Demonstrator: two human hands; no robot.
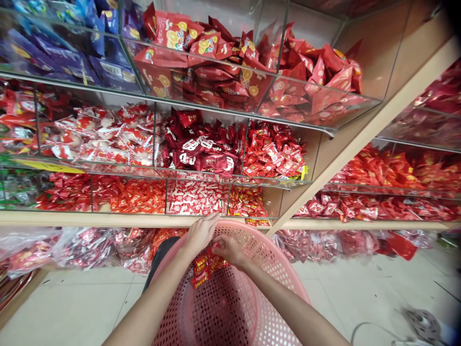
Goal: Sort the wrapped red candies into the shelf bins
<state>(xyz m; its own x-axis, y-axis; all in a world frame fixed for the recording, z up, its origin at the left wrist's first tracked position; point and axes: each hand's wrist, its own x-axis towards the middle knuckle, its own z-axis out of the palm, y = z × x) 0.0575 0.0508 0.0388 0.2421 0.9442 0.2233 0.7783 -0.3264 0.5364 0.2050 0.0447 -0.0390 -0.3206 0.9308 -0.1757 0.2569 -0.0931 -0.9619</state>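
Observation:
A pink perforated plastic basket (284,269) stands in front of me, below the shelf's front edge. My left hand (201,234) lies over its far rim, fingers stretched out towards the wooden shelf lip, with nothing visible in them. Inside the basket, my right hand (230,250) has its fingers curled and pinched at a small red candy packet. Several red packets with yellow lettering (200,273) lie below and beside those fingers, against the far inner part of the basket. Two more such packets (257,222) rest on the shelf lip to the right.
Clear-fronted shelf bins hold wrapped sweets: small red and yellow packets (247,201), white and red pieces (196,197), dark red packs (201,149). A wooden divider (334,149) slants at right. Bagged sweets (86,247) lie under the shelf. A round grey object (421,324) is on the floor.

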